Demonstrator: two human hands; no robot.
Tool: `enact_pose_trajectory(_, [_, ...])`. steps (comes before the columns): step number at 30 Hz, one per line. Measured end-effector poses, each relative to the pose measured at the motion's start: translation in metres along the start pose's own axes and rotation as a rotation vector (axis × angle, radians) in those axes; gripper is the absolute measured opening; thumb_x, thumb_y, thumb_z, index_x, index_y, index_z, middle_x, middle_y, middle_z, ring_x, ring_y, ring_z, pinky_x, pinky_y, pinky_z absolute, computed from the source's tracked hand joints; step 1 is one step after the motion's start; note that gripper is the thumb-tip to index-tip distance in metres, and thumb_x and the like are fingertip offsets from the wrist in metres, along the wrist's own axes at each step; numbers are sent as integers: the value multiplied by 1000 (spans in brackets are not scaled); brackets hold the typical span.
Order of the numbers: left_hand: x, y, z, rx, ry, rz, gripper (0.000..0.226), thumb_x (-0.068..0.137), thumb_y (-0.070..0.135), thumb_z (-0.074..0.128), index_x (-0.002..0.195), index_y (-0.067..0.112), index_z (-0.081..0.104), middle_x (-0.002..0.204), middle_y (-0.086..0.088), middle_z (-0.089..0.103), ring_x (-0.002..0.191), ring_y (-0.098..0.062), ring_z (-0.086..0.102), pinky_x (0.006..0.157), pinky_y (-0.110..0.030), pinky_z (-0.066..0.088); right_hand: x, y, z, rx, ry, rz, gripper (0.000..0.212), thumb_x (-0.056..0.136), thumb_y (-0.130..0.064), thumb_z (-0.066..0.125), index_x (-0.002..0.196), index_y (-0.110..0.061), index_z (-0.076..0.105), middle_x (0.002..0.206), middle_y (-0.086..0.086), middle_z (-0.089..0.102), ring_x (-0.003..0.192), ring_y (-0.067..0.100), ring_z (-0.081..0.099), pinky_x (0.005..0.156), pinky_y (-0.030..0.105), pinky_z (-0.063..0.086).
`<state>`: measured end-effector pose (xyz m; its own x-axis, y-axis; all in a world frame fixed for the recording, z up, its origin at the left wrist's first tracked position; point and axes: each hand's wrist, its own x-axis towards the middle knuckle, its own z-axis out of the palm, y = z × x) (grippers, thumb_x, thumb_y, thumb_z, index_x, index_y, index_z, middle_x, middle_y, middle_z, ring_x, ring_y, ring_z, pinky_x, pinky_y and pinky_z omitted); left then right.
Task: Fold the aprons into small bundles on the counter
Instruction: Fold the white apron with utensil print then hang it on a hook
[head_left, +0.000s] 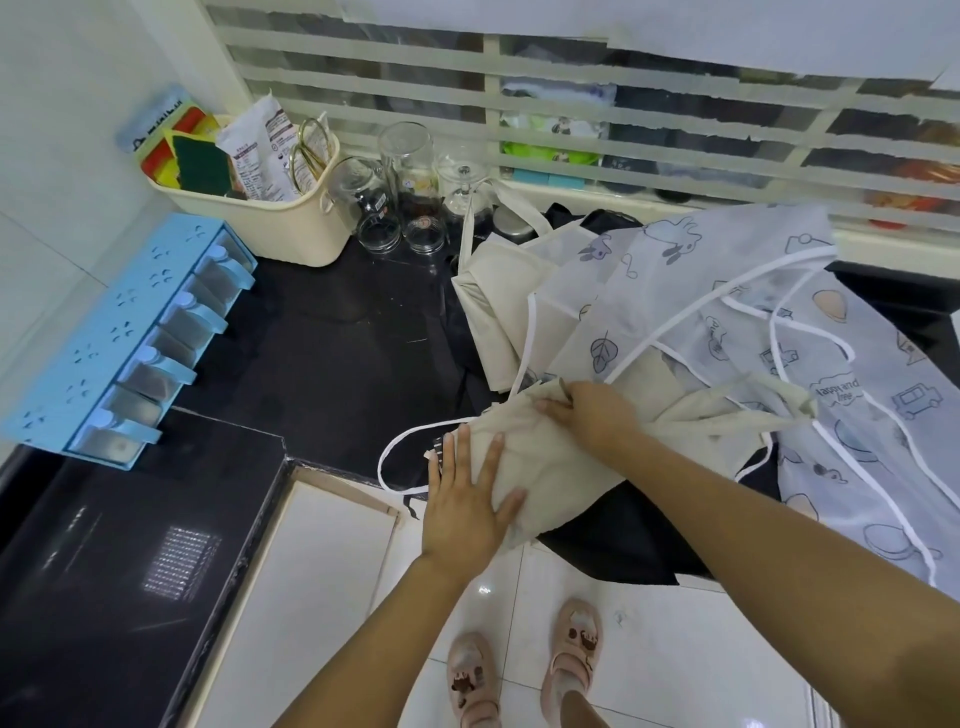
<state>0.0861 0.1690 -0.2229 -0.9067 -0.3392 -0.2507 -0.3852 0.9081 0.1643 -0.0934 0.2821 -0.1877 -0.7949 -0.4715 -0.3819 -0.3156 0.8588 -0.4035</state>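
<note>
A beige apron (545, 457) lies partly folded at the counter's front edge. My left hand (467, 493) presses flat on its left end with fingers spread. My right hand (587, 415) grips a fold of the same beige cloth at its upper edge. A white printed apron with white piping (727, 322) is draped loosely over the right side. Another beige folded apron (498, 306) lies behind, partly under the printed one. A black cloth (623, 535) hangs over the counter edge beneath them. A white strap (395, 447) loops out to the left.
The black counter (332, 338) holds a cream basket (270, 218) of packets and sponges, glass jars (379, 208) and a wine glass (462, 182) at the back. A blue spice rack (119, 338) stands at the left. A dark cooktop (130, 545) lies at lower left.
</note>
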Motion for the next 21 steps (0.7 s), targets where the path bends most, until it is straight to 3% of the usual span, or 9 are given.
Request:
enact_pose_trajectory(3, [0, 1, 3, -26, -3, 7, 72, 94, 67, 12, 149, 22, 28, 152, -22, 26, 139, -36, 19, 112, -46, 10, 0, 7, -17, -132, 116, -35, 36, 95, -46, 47, 79, -14, 47, 81, 1, 51, 82, 24, 50, 69, 34, 37])
enact_pose_trajectory(6, [0, 2, 3, -10, 26, 23, 78, 91, 72, 14, 150, 22, 24, 153, -23, 23, 140, -36, 16, 115, -44, 4, -12, 14, -26, -203, 475, -458, 31, 85, -35, 61, 93, -5, 59, 90, 12, 58, 81, 32, 57, 69, 41, 52])
enact_pose_trajectory(7, [0, 2, 2, -12, 22, 21, 80, 90, 73, 15, 151, 21, 23, 153, -24, 23, 140, -36, 16, 115, -44, 3, -21, 16, -27, -217, 505, -623, 34, 76, -36, 69, 95, -8, 62, 92, 10, 60, 81, 30, 61, 68, 41, 55])
enact_pose_trajectory(10, [0, 2, 1, -25, -15, 25, 84, 88, 76, 16, 151, 21, 23, 153, -26, 22, 140, -38, 17, 115, -44, 4, -58, 28, -15, -527, 253, -941, 64, 55, -46, 84, 112, -21, 65, 113, -1, 64, 103, 17, 64, 86, 29, 53])
enact_pose_trajectory(13, [0, 2, -4, -11, -53, 27, 91, 85, 79, 13, 149, 17, 28, 150, -29, 26, 139, -39, 21, 115, -45, 4, -72, 50, 2, -711, 41, -898, 88, 53, -21, 81, 136, -20, 50, 139, 4, 52, 129, 24, 50, 106, 38, 37])
enact_pose_trajectory(17, [-6, 5, -3, -2, -88, 61, 106, 77, 85, 21, 147, 6, 32, 146, -33, 30, 137, -43, 19, 114, -45, 2, -65, 57, 7, -732, 76, -757, 96, 54, -7, 76, 141, -17, 37, 143, 5, 48, 130, 28, 49, 113, 42, 25])
enact_pose_trajectory(19, [-13, 9, 1, 3, -111, 100, 111, 69, 80, 34, 145, 0, 32, 148, -31, 29, 138, -44, 19, 114, -46, 8, -63, 50, 9, -701, 58, -732, 92, 52, -8, 79, 137, -17, 43, 139, 6, 53, 124, 29, 54, 109, 43, 31])
enact_pose_trajectory(21, [-21, 11, -1, 8, -87, 152, 99, 71, 65, 39, 146, 2, 29, 150, -28, 26, 139, -45, 24, 118, -49, 14, -63, 40, 6, -681, 26, -715, 85, 49, -12, 84, 129, -17, 56, 131, 6, 59, 117, 30, 59, 99, 45, 44])
